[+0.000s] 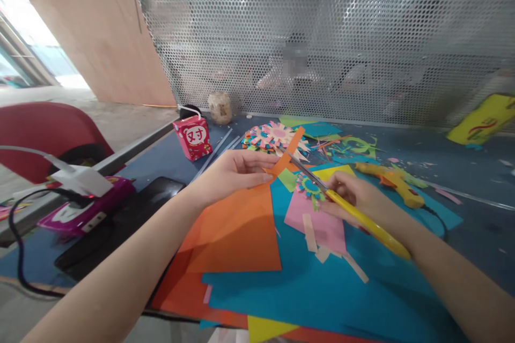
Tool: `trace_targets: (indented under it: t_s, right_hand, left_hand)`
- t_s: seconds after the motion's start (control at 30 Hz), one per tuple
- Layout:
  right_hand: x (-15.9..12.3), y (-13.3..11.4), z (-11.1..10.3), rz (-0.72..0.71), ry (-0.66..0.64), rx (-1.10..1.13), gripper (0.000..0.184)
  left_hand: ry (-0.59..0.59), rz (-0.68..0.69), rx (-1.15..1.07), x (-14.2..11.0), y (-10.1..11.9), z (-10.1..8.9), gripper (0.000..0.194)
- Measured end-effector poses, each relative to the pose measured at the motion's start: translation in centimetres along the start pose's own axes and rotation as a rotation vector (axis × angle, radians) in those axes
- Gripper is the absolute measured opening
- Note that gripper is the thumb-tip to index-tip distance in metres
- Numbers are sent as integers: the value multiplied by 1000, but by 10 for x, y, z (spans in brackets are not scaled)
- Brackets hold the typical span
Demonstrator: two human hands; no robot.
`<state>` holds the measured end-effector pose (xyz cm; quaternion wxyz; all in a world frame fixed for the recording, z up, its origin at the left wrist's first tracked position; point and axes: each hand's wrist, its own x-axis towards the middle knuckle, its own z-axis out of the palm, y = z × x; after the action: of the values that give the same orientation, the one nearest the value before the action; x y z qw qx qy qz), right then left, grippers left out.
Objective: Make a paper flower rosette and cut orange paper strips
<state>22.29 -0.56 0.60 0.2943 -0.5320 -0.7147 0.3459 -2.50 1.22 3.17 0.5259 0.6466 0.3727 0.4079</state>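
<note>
My left hand point(237, 169) pinches an orange paper strip point(295, 143) between thumb and fingers, over the middle of the table. In my right hand point(356, 193) is a pair of scissors point(358, 215) with yellow handles. The blade tips reach the strip just beyond my left fingertips. A small blue, green and pink paper flower point(309, 186) shows beside my right fingers, under the blades; I cannot tell whether they hold it too. Below lie an orange sheet point(241, 236), a large blue sheet point(298, 295) and a pink piece point(322, 228) with pale paper scraps point(309, 233) on it.
Finished-looking paper flowers point(276, 133) are piled behind my hands, beside cut scraps point(358, 146). To the right lies a yellow glue gun point(396, 182). On the left are a red drink carton point(193, 136), a black phone-like slab point(120, 230) and a purple power strip point(88, 214). Perforated metal point(257, 27) stands behind.
</note>
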Motion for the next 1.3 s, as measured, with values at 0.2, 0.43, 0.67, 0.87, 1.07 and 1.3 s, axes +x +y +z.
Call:
trace_targets:
  t_s: [0.2, 0.43, 0.67, 0.87, 1.07, 1.3]
  right_hand:
    - [-3, -9, -4, 50, -42, -6, 35]
    - [-6, -13, -8, 107, -48, -6, 33]
    - [-2, -8, -7, 97, 2, -53, 35]
    - [1, -4, -6, 102, 52, -27, 34]
    - [1, -3, 2, 76, 167, 73, 36]
    - [-2, -11, 14, 54, 131, 227, 32]
  left_hand:
    - [-20, -43, 9, -1, -1, -1, 29]
    - [-99, -112, -28, 0, -4, -1, 27]
    - [-9, -155, -20, 3, -9, 0, 14]
    - [231, -137, -101, 7, -14, 8, 16]
    - [325, -71, -288, 8, -20, 18, 14]
    - [146, -207, -318, 2, -24, 42, 16]
